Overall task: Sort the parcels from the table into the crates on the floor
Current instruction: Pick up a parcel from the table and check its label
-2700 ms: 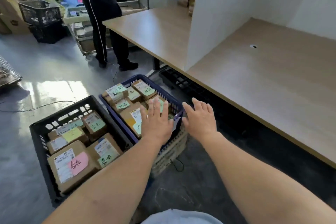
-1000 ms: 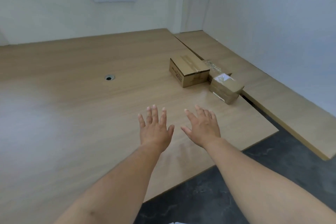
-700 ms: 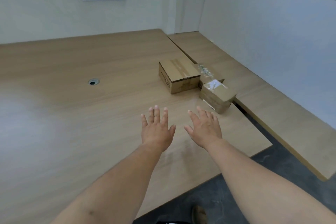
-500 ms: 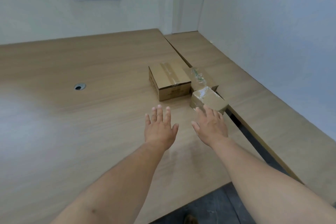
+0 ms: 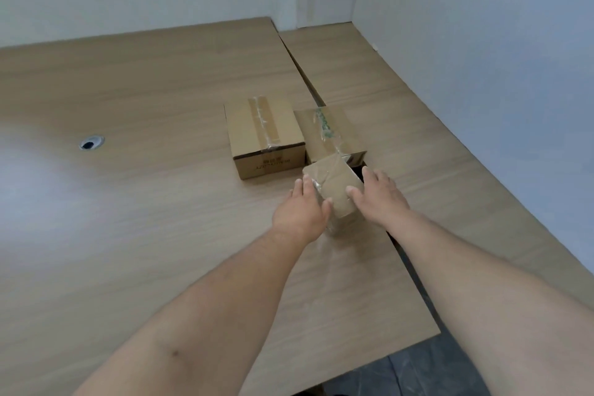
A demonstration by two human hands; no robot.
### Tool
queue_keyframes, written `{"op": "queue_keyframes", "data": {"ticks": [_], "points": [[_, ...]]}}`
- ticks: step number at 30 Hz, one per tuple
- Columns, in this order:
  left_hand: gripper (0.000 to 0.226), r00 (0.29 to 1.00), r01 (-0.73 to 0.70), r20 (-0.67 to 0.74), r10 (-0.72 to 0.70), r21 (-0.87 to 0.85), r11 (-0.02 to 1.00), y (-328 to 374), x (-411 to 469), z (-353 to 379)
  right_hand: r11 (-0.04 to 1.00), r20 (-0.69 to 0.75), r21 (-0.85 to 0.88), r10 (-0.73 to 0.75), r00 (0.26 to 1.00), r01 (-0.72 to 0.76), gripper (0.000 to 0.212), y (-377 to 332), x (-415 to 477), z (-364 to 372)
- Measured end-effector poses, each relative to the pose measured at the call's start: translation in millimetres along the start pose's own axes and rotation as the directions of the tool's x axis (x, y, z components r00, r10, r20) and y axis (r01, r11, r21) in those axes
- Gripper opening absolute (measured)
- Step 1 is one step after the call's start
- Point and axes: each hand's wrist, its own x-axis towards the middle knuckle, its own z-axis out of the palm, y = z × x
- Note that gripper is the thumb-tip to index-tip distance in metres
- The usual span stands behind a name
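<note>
Left hand [image 5: 302, 212] and right hand [image 5: 381, 199] bracket a small parcel [image 5: 334, 185] on the worktop [image 5: 160, 235].
Fingers lie nearly straight against its sides; bigger box [image 5: 263, 135] at eleven o'clock, flat parcel [image 5: 328, 135] at twelve. Squeeze evenly before lifting: tape looks slick.

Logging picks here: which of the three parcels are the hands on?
The smallest parcel, nearest the person: left hand and right hand touch its sides. The bigger box and the green-taped box behind lie untouched.
</note>
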Motion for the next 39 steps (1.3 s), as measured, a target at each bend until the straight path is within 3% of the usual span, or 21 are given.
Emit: {"op": "queue_keyframes", "data": {"ticks": [4,8,16,24,30,34,39], "points": [[0.067,0.994,0.103,0.060,-0.095,-0.155,0.983,2.1,6.4,2.3,0.973,0.166,0.227,-0.003,0.986,-0.035,0.056,-5.6,7.6,2.4],[0.066,0.982,0.190,0.053,-0.183,-0.286,0.939,-10.3,1.1,-4.9,0.936,0.217,0.352,-0.071,0.974,-0.011,0.048,-22.4,6.5,3.4],[0.053,0.941,0.255,-0.080,-0.327,-0.467,0.847,-54.2,-31.4,-43.1,0.921,0.258,0.360,-0.250,0.933,0.147,0.052,-84.9,-2.0,14.9],[0.047,0.841,0.251,-0.236,-0.488,-0.628,0.737,-120.1,-93.0,-74.0,0.847,0.322,0.416,-0.478,0.817,0.332,0.046,-170.8,-28.6,38.9],[0.045,0.773,0.243,-0.299,-0.560,-0.676,0.696,-171.6,-146.3,-88.4,0.813,0.351,0.425,-0.553,0.756,0.397,0.045,-230.3,-67.5,68.7],[0.035,0.692,0.272,-0.318,-0.648,-0.716,0.643,-209.8,-186.9,-97.8,0.784,0.351,0.430,-0.602,0.717,0.448,0.049,-270.0,-101.6,84.9],[0.060,0.569,0.317,-0.327,-0.755,-0.759,0.568,-261.4,-245.6,-111.5,0.735,0.364,0.462,-0.667,0.650,0.496,0.052,-324.7,-159.0,106.6]]}}
